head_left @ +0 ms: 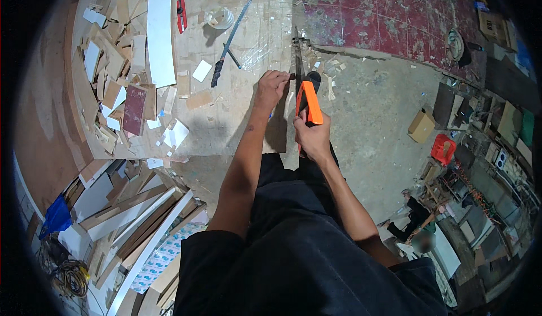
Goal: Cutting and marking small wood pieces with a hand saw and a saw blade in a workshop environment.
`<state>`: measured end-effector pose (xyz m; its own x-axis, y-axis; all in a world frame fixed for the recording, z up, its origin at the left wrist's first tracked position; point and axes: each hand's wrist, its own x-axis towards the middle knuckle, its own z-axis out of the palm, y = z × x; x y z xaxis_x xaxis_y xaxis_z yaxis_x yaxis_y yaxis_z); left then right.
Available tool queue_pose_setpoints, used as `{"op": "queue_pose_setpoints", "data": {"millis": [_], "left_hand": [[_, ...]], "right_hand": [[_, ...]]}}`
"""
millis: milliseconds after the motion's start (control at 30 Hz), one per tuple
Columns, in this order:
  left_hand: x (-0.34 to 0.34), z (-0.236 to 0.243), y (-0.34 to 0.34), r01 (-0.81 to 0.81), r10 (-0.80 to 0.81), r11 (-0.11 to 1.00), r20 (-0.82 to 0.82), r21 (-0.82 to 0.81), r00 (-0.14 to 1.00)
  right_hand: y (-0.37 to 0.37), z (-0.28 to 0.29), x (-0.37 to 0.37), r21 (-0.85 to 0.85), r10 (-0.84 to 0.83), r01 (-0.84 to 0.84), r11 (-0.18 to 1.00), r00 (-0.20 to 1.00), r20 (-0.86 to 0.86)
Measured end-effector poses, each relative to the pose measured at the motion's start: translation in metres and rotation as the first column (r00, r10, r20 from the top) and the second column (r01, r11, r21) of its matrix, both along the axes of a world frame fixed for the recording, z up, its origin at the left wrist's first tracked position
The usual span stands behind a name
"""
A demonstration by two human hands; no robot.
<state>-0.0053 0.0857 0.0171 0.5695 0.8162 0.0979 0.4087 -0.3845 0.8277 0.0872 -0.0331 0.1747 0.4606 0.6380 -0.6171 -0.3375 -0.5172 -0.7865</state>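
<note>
My right hand (pixel 312 136) is wrapped round the orange and black handle of a handsaw (pixel 311 102), just off the right edge of the worktable. The narrow metal blade points away from me, running along that edge. Beside the blade, my left hand (pixel 271 89) rests on the table's edge with its fingers curled together. A small dark piece shows at those fingertips; its kind is unclear. Under my left forearm lies a dark brown strip (pixel 278 132), partly hidden by the arm. Further left are a blue hacksaw blade (pixel 233 39) with a black wrapped grip and a small white piece (pixel 201 71).
Left on the worktable (pixel 226 124) are a scrap wood pile (pixel 113 67), a long white strip (pixel 161 31), a red utility knife (pixel 181 12) and a clear tape roll (pixel 219 18). Boards (pixel 135 220) stack below. A cardboard box (pixel 421 125) and a seated person (pixel 418 220) are at right.
</note>
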Motion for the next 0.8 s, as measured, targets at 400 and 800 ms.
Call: {"op": "queue_pose_setpoints", "data": {"millis": [400, 800], "left_hand": [[-0.005, 0.0, 0.008, 0.039, -0.04, 0.999, 0.02, 0.009, 0.999], [-0.004, 0.003, 0.007, 0.036, -0.033, 0.998, -0.048, 0.053, 0.998]], "right_hand": [[0.009, 0.016, 0.038, -0.02, -0.035, 0.033, 0.999, 0.994, -0.102], [0.005, 0.033, 0.021, -0.119, -0.067, 0.057, 0.991, 0.995, -0.077]]}}
